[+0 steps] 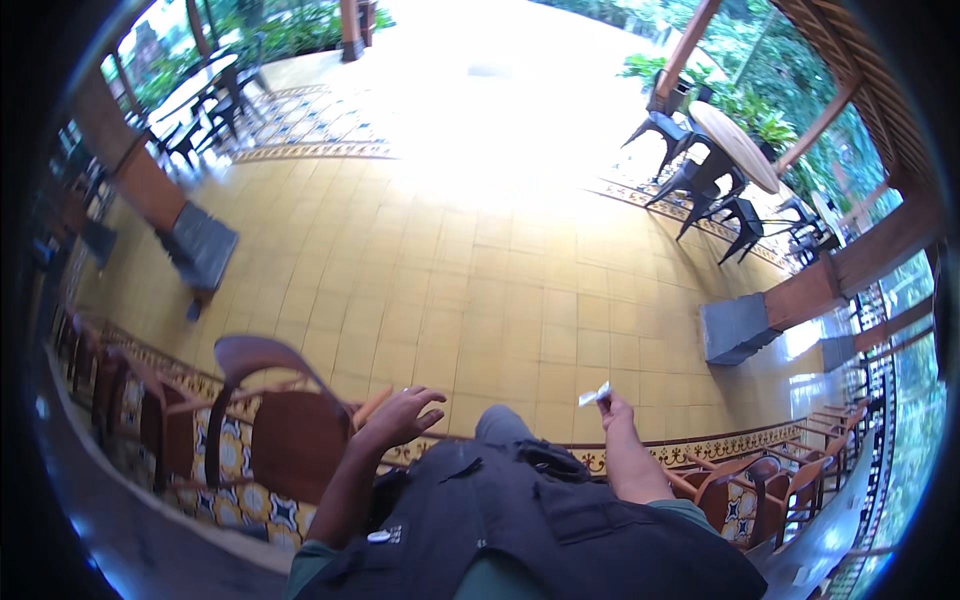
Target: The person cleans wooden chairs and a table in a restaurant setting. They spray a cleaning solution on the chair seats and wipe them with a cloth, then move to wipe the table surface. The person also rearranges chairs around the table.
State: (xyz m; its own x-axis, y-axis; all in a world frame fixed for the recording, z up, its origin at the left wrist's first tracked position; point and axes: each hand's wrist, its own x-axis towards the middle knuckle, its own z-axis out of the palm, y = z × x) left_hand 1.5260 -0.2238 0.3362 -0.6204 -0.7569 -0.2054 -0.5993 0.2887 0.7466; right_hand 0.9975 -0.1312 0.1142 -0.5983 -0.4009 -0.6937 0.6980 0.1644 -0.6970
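Here, ahead of us and to the right, a small white piece (592, 396) is pinched between the fingertips of our right hand (617, 410); a light, steady grip seems to suit it. Our left hand (402, 417), fingers loosely parted, appears to hold nothing, near a brown wooden chair (298, 447). We cannot make out any container. Yellow floor tiles (480, 300) spread beyond.
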